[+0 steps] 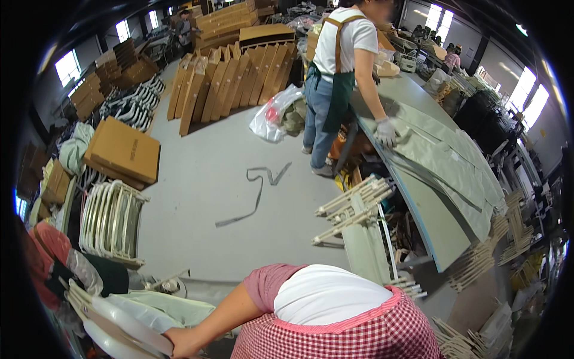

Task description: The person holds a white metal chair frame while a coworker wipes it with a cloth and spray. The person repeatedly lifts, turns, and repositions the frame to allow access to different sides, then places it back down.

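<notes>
My left arm reaches to the lower left. My left hand [180, 343] is closed round the end of a white, rounded tubular frame [122, 314], which lies folded at the lower left; some fingers are hidden. Beside that frame is pale green fabric [170, 306]. A co-worker in a red top [48, 239] and dark apron stands at the frame's far end, their hands hard to make out. My right hand is out of view; only my white top and red checked apron show there.
Folded cream frames [110, 218] and flat cartons [128, 149] stand at the left, more cartons [233, 78] behind. A grey strap [257, 197] lies on the floor. Another co-worker [341, 66] touches green fabric [442, 155] on a long table [427, 221] at the right, near bundled poles [356, 200].
</notes>
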`<control>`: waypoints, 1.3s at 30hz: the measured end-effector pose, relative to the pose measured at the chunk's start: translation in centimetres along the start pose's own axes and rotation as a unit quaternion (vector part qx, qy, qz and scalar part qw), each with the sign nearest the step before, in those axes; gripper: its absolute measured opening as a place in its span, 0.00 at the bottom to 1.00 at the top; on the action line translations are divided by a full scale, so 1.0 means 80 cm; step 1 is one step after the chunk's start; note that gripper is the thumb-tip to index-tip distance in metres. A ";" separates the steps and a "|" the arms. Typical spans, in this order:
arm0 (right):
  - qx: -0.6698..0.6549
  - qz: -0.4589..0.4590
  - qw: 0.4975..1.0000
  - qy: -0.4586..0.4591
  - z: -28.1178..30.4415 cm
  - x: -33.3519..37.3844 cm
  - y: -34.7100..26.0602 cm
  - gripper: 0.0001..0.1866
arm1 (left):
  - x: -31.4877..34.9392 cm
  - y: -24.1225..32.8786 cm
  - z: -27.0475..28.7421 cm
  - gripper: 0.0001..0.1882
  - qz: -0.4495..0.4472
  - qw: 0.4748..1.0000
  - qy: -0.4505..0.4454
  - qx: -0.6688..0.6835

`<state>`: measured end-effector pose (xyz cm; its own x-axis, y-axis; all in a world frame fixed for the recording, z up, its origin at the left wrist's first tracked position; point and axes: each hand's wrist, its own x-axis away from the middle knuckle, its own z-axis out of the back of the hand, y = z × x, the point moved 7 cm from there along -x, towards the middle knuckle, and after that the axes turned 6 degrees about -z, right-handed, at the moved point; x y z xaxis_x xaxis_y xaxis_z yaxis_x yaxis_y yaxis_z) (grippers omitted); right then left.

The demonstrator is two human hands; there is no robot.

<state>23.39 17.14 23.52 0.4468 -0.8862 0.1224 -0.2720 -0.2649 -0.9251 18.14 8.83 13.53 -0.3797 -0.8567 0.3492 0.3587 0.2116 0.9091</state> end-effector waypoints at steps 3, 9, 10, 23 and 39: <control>0.247 0.122 0.960 -0.050 0.044 0.007 -0.061 0.24 | -0.082 0.060 -0.061 0.22 0.008 0.998 0.049 -0.043; 0.314 0.275 0.908 0.040 0.117 0.103 -0.159 0.28 | -0.128 0.187 -0.046 0.18 0.005 0.973 0.167 -0.161; 0.362 0.217 0.907 -0.003 0.121 0.102 -0.148 0.25 | -0.119 0.196 -0.033 0.18 0.005 0.965 0.188 -0.185; 0.254 0.229 0.939 0.031 0.348 0.009 -0.037 0.23 | -0.084 0.077 -0.051 0.24 -0.079 0.926 0.365 0.059; 0.125 0.082 0.987 -0.051 0.195 0.047 0.016 0.18 | 0.054 0.052 -0.044 0.23 -0.073 0.782 0.602 0.145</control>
<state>38.06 19.43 17.21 0.5013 -0.8630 -0.0623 -0.1351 -0.0069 -0.9908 21.04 4.37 18.02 0.7426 -0.6660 -0.0703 0.1108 0.0186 0.9937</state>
